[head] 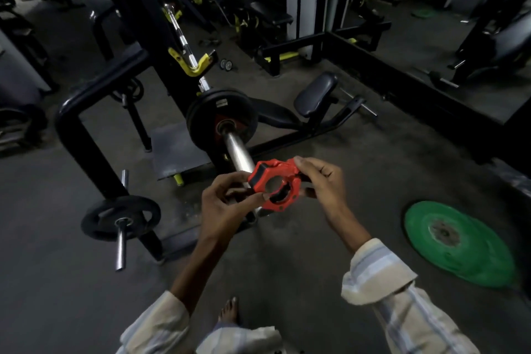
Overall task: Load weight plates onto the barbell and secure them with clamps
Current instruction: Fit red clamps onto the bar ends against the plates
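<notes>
Both hands, left hand (222, 204) and right hand (321, 181), grip the red plastic ring clamp (273, 185) at the near end of the shiny steel bar (237, 149). If tilted, the clamp could jam or drop.

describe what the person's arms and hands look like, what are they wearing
Both hands, the left hand and the right hand, are bare: no gloves, and no rings or watch that I can make out. The forearms are uncovered too. Each arm wears a loose, light cream shirt sleeve with pale blue stripes or checks, the left sleeve and right sleeve pushed up toward the elbow.
</notes>
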